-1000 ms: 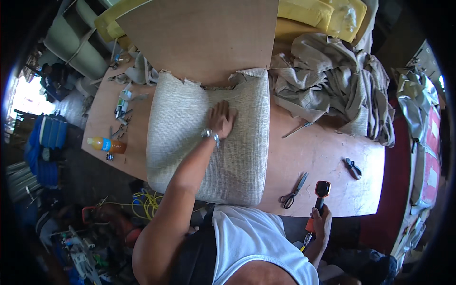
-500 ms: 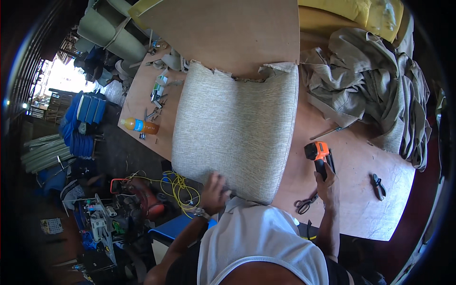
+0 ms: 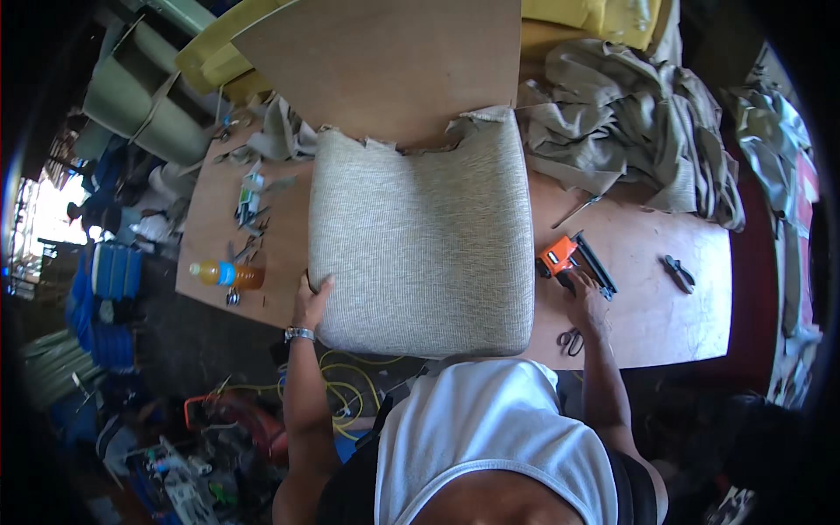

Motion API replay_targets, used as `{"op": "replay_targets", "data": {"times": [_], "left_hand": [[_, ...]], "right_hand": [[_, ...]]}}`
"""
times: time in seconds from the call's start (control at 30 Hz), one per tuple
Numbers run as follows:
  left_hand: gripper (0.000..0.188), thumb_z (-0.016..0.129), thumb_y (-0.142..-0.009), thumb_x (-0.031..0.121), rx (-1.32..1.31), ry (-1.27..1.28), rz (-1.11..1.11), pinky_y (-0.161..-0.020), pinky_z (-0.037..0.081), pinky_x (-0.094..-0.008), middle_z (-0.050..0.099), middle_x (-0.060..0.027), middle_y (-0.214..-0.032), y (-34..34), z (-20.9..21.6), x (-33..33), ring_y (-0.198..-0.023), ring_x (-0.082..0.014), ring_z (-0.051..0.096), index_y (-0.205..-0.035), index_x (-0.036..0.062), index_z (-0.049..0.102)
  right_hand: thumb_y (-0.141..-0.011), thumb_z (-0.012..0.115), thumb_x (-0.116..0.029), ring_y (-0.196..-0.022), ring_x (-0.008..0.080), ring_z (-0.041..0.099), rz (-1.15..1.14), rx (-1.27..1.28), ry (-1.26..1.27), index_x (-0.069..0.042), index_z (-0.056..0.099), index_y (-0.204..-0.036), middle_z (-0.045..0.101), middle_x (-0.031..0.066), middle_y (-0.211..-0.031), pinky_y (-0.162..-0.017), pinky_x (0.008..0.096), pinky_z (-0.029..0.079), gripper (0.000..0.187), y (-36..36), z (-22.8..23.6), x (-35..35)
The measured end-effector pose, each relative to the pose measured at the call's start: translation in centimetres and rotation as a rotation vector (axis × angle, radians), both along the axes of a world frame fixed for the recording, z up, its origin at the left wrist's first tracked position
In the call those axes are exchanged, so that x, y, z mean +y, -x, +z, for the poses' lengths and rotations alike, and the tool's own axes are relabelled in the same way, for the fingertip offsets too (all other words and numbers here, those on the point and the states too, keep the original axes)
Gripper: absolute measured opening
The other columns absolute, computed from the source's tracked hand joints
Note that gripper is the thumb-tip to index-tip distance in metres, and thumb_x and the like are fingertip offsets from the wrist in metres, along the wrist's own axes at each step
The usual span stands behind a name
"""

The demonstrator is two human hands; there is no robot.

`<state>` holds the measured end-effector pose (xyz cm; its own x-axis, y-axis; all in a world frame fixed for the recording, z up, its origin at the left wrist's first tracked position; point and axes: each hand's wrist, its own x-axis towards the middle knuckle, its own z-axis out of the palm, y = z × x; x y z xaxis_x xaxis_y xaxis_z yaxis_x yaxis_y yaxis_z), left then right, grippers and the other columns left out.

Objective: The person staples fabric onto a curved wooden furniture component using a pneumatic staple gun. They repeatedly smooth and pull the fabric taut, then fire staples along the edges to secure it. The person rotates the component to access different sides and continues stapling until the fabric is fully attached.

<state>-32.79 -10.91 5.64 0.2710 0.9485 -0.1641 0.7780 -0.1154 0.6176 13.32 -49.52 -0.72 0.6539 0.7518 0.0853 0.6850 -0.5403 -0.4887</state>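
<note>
An upholstered cushion (image 3: 420,254) in grey-beige woven fabric lies on the table in front of me, its far edge ragged. My left hand (image 3: 311,299) grips the cushion's lower left side, thumb on top and the other fingers partly hidden at its edge. To the cushion's right, my right hand (image 3: 590,304) is closed around the handle of an orange and black staple gun (image 3: 556,256), which is tipped on its side at the tabletop. Dark-handled scissors (image 3: 570,341) lie just below that hand. A screwdriver (image 3: 577,211) rests beyond the gun.
Pliers (image 3: 677,273) lie on the right of the wooden table (image 3: 647,324). Crumpled grey fabric (image 3: 630,131) is heaped at the far right. On the left stand a bottle of orange liquid (image 3: 229,275) and small tools. A yellow hose (image 3: 350,385) coils on the floor.
My left hand has moved from the cushion's near edge to its left side and taken hold. The cushion has turned slightly straighter. My right hand has tipped the staple gun over beside the cushion.
</note>
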Motion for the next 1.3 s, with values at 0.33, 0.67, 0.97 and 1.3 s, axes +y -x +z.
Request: {"op": "replay_targets", "data": {"times": [0.33,0.67,0.97,1.3], "left_hand": [[0.093,0.081,-0.081,0.05,-0.403,0.1,-0.168,-0.102,0.05,-0.0478,0.061,-0.0295,-0.133,0.3,-2.2,0.5,-0.12,-0.0402,0.063,-0.144,-0.0076,0.043],[0.087,0.077,-0.085,0.051,-0.039,-0.369,-0.058,-0.105,0.048,-0.0471,0.056,-0.0313,-0.141,-0.3,0.1,11.6,-0.129,-0.0454,0.056,-0.143,-0.0075,0.049],[0.096,0.08,-0.081,0.055,-0.148,-0.173,-0.937,-0.115,0.042,-0.0449,0.05,-0.0268,-0.149,-16.9,4.7,-4.8,-0.138,-0.039,0.05,-0.146,-0.0071,0.044],[0.108,0.085,-0.073,0.043,0.085,-0.212,-0.863,-0.12,0.036,-0.0449,0.038,-0.025,-0.158,-22.7,3.9,-6.1,-0.145,-0.0386,0.04,-0.153,-0.0051,0.03]], "right_hand": [[-0.101,0.062,-0.051,-0.13,0.0255,0.055,-0.02,0.901,-0.288,0.002,0.037,-0.152,0.057,0.0175,-0.141,-0.109,0.0398,0.043,0.078,6.9,3.3,5.1],[-0.1,0.068,-0.041,-0.121,0.0261,0.06,-0.004,1.442,0.009,-0.003,0.039,-0.151,0.061,0.0162,-0.135,-0.106,0.0427,0.049,0.07,22.4,1.6,8.7],[-0.09,0.08,-0.024,-0.111,0.0246,0.069,0.423,0.409,0.061,-0.002,0.067,-0.125,0.073,0.0138,-0.116,-0.097,0.0371,0.053,0.043,18.7,13.7,11.5],[-0.093,0.075,-0.041,-0.109,0.0328,0.067,0.04,-0.121,-0.736,0.0,0.045,-0.145,0.057,0.0206,-0.14,-0.097,0.0457,0.053,0.072,2.1,22.7,16.2]]}}
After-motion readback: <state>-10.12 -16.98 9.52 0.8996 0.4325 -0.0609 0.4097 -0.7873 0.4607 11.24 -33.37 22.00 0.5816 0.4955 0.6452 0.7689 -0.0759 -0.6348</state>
